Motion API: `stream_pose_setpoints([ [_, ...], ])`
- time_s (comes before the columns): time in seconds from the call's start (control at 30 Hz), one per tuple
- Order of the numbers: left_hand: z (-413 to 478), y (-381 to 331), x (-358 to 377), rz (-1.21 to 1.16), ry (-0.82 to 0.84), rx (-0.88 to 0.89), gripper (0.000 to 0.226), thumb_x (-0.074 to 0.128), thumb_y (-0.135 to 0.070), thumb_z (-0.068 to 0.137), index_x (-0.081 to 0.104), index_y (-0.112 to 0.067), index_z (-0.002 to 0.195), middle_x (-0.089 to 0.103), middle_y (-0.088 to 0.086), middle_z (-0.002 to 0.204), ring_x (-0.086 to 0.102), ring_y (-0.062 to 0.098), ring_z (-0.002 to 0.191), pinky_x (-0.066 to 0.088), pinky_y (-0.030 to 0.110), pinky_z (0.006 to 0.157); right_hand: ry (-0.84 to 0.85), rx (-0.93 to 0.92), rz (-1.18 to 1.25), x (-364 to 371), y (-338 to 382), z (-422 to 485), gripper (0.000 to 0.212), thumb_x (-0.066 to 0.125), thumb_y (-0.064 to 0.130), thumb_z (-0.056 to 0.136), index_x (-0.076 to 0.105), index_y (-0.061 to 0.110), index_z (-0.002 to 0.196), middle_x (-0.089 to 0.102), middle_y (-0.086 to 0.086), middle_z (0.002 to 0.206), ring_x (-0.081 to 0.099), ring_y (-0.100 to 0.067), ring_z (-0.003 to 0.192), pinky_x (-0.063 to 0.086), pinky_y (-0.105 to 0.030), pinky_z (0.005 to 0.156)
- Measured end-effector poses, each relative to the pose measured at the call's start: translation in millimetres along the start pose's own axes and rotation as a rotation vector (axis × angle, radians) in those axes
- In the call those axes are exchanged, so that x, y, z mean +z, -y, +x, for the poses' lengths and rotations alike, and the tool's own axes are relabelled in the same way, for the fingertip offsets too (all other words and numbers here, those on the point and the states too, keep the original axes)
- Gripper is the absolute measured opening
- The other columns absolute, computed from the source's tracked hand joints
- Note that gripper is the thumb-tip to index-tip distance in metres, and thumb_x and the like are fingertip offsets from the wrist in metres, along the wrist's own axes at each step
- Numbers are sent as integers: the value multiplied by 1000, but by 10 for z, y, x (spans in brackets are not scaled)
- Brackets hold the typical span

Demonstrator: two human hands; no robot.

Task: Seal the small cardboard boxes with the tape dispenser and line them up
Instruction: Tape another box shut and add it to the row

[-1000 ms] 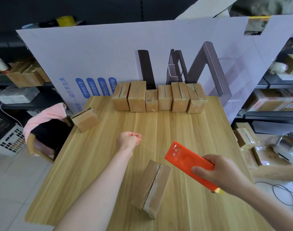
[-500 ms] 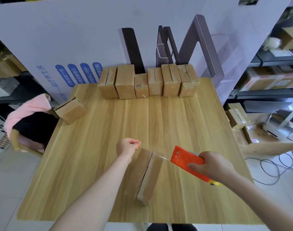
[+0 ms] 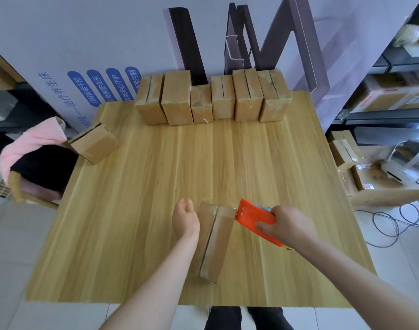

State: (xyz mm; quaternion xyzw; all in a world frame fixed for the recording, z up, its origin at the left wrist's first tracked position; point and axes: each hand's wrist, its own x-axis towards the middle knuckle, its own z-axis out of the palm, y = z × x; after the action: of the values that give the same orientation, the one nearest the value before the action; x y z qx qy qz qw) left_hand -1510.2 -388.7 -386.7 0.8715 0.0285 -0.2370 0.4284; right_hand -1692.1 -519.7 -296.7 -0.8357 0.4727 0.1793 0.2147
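- Gripping the orange tape dispenser (image 3: 256, 216) in my right hand (image 3: 291, 225), I have my fingers wrapped over its top and my thumb pressed against its near side.
- The dispenser's front end meets the far right corner of the box (image 3: 215, 239) lying in front of me, where clear tape glints over the cardboard.
- That box lies flat on the wooden table (image 3: 156, 186), close to the near edge. Its long side runs away from me at a slight slant, and its flap seam faces up.
- My left hand (image 3: 185, 216) is spread loosely, palm turned toward the box, fingers relaxed and holding nothing. It sits just beside the box's left side. I cannot tell whether it touches the cardboard.
- A row of six boxes (image 3: 210, 98) stands along the far edge of the table, side by side and touching, backed against a white board (image 3: 84, 32) with blue labels.
- A lone box (image 3: 94, 145) sits at the table's left edge, well apart from the row, turned at an angle and partly hanging over the side.
- Left of the table stands a chair (image 3: 17, 189) draped with a pink cloth (image 3: 32, 144).
- On the right, cables (image 3: 389, 225) loop over the floor (image 3: 406, 258).
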Motion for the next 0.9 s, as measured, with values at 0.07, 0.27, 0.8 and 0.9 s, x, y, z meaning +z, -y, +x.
stream_pose_setpoints([
  [0.07,-136,42,-20,-105,-14,104,37,43,-32,101,57,-12,130,61,3,130,56,20,119,43,34,102,-10,-9,-18,-24,34,12,38,57,59,79,60,22,88,60,8,74,60,-14,69,35,-21,46],
  [0.27,-214,176,42,-94,237,193,38,57,-29,95,56,-15,131,56,-8,131,48,8,124,35,22,103,-31,-74,-123,-219,280,-13,41,55,49,85,28,30,60,47,9,63,58,-16,68,39,-23,53],
  [0.8,-206,230,164,-154,191,281,13,51,-27,98,52,-14,95,59,7,90,57,21,85,45,30,74,-241,-166,-424,-44,680,116,35,50,21,93,34,19,62,32,5,55,35,-11,48,18,-23,42],
  [0.9,-236,230,193,-168,172,272,12,51,-25,98,53,-13,98,59,4,90,57,21,86,45,29,74,-223,-181,-406,-74,698,121,20,50,16,93,41,21,76,32,5,56,39,-13,52,19,-23,42],
])
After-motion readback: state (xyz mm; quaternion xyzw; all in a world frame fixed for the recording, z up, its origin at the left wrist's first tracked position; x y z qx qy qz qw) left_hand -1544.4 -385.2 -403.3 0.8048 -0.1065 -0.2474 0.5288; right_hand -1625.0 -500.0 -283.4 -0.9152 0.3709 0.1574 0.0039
